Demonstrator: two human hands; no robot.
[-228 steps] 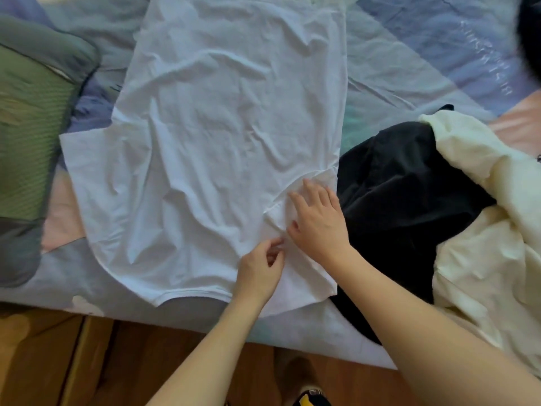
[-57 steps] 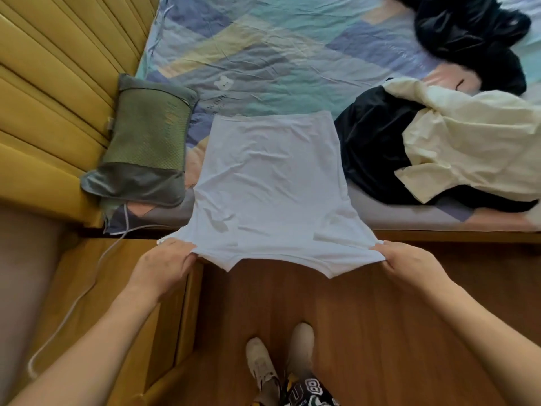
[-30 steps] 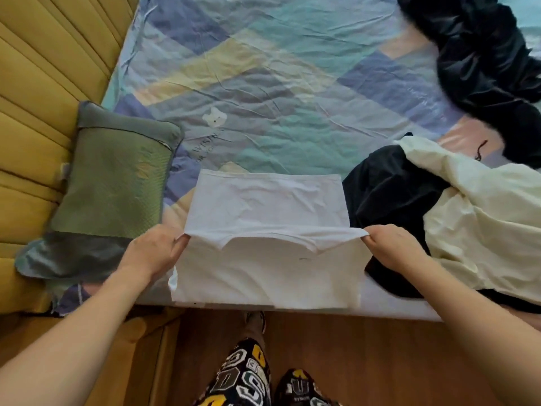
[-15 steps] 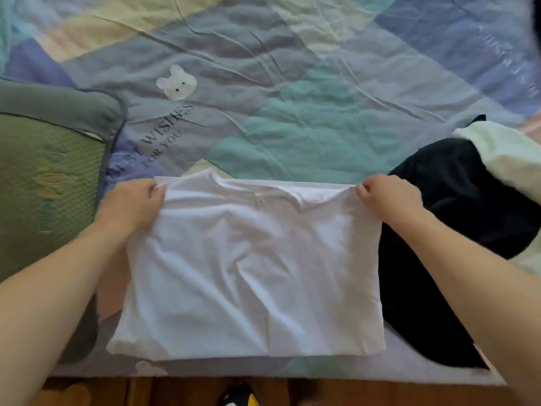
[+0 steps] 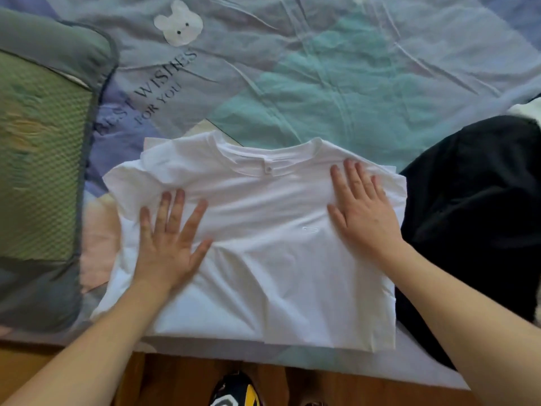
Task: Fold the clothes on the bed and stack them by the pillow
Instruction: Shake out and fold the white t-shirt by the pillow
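Observation:
A white T-shirt [image 5: 263, 259] lies folded in half on the bed near its front edge, collar on the far side. My left hand [image 5: 168, 238] rests flat on its left part, fingers spread. My right hand [image 5: 361, 206] lies flat on its right part near the shoulder. Neither hand grips the cloth. A green pillow [image 5: 41, 159] lies just left of the shirt. A black garment [image 5: 474, 218] sits in a heap right of the shirt, touching its edge.
The patchwork bedsheet [image 5: 322, 83] with a bear print spreads beyond the shirt. A sliver of cream garment [image 5: 527, 111] shows at the right edge. The wooden floor [image 5: 336, 385] runs along the bottom, below the bed's edge.
Both hands have let go of the shirt's far corners and now lie flat on top of the folded shirt. The view has moved closer.

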